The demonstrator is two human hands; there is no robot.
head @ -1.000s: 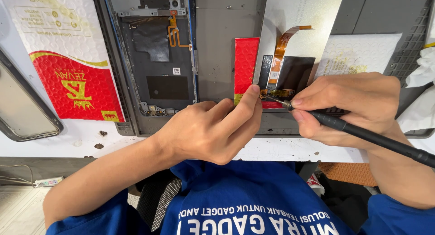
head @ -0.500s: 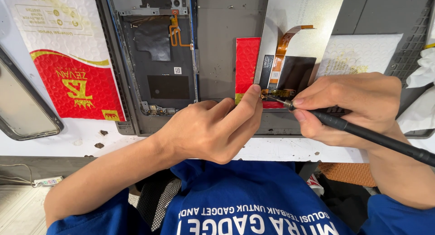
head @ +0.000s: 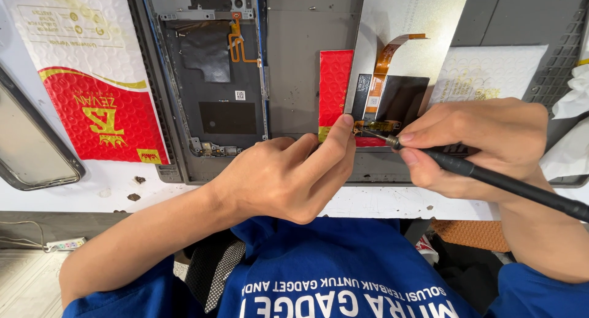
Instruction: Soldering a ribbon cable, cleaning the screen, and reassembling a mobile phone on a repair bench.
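Observation:
My left hand (head: 288,177) rests on the grey work mat (head: 300,79), its index finger pressing the lower edge of a silver display panel (head: 405,30) lying face down. My right hand (head: 472,143) grips a thin black tool (head: 491,178) like a pen, its metal tip touching the small connector (head: 375,126) at the end of the panel's orange flex cable (head: 386,60). An opened phone frame (head: 211,79) with bare internals lies to the left of my left hand.
A red and white bubble mailer (head: 92,79) lies at the left, with a dark phone cover (head: 30,146) at the far left edge. A second red packet (head: 334,85) sits under the panel; a white bubble pouch (head: 491,72) lies at the right, with white tissue (head: 573,91) beyond.
Barely any movement: both hands stay in place, with the tool tip held at the connector and my left index finger beside it.

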